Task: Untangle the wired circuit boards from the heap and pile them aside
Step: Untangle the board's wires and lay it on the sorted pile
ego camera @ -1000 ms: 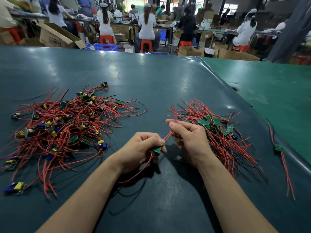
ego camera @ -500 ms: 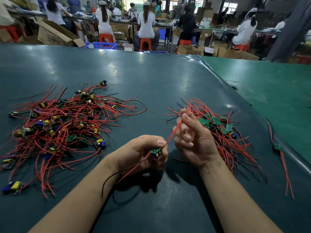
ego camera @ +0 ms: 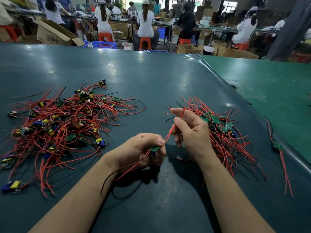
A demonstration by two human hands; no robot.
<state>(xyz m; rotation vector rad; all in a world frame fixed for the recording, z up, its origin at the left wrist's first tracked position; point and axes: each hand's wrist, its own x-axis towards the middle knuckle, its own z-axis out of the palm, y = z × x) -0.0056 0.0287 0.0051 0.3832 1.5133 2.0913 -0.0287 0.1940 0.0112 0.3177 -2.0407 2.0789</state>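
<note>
the left hand [ego camera: 139, 151] pinches one board [ego camera: 154, 148] above the tabletop [ego camera: 151, 81], between heap [ego camera: 58, 125] and pile [ego camera: 222, 132]. the right hand [ego camera: 190, 130] pinches its red wires [ego camera: 170, 132]. step: straightening the leads. next, probably, lay it on the pile.

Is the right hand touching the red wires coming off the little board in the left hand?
Touching. The head view shows the right hand pinching the red wires between thumb and forefinger, while the left hand holds the small board.
</note>
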